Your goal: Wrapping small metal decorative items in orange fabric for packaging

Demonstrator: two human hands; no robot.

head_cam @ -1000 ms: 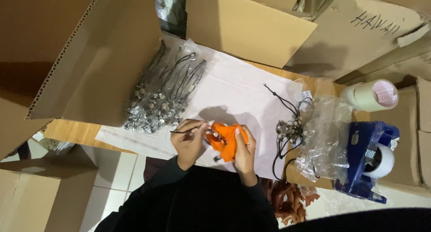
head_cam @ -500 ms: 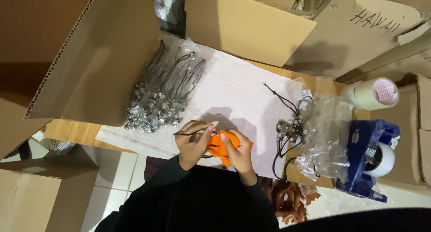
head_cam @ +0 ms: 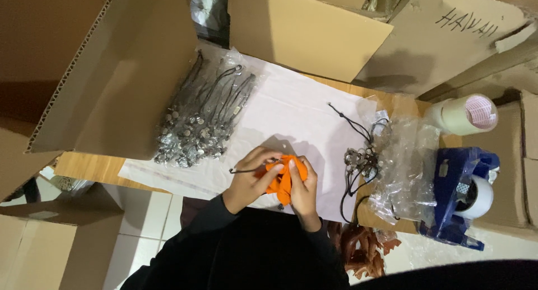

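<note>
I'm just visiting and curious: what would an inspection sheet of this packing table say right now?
Surface: wooden table covered by a white paper sheet.
Job's things: small orange cloth pouch with a thin black cord.
Clutter: heap of bagged black-corded trinkets; loose beaded black cords; clear plastic bags; tape roll; blue tape dispenser.
Grippers: left hand and right hand both grip the pouch.
Cables: nothing seen.
Surroundings: brown cardboard boxes; tiled floor.

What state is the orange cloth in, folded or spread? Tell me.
Bunched up, not spread: the orange cloth is gathered in folds between the left hand and right hand, over the white sheet.
</note>
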